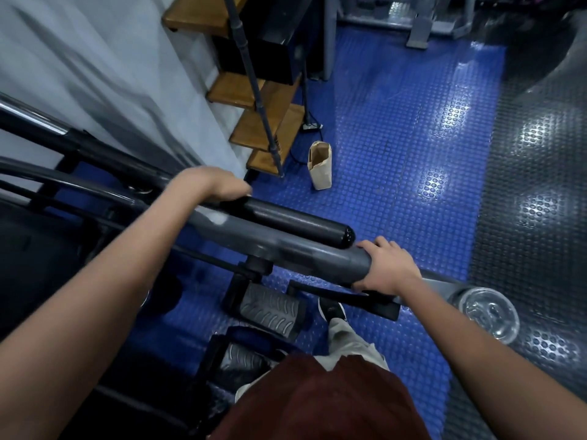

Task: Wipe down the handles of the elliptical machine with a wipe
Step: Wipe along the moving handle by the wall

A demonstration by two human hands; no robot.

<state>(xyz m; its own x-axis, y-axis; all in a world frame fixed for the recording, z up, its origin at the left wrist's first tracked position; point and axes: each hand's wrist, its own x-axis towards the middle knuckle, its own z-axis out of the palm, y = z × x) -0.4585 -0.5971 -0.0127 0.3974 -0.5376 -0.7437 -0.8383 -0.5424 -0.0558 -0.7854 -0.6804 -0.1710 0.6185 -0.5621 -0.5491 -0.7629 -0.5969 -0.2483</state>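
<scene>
Two handles of the elliptical machine cross the middle of the view. The farther one is a black foam handle (295, 222) with a rounded end. The nearer one is a grey handle (286, 247). My left hand (219, 185) curls over the black handle at its upper left part. My right hand (386, 269) grips the end of the grey handle. No wipe shows in either hand; a pale smear (214, 216) lies on the grey handle below my left hand.
The machine's ribbed pedals (273, 309) sit below the handles, beside my shoe (332, 309). A paper bag (320, 165) stands on the blue studded floor near wooden stairs (263, 122). A white wall runs along the left. A clear round lid (489, 312) is at the right.
</scene>
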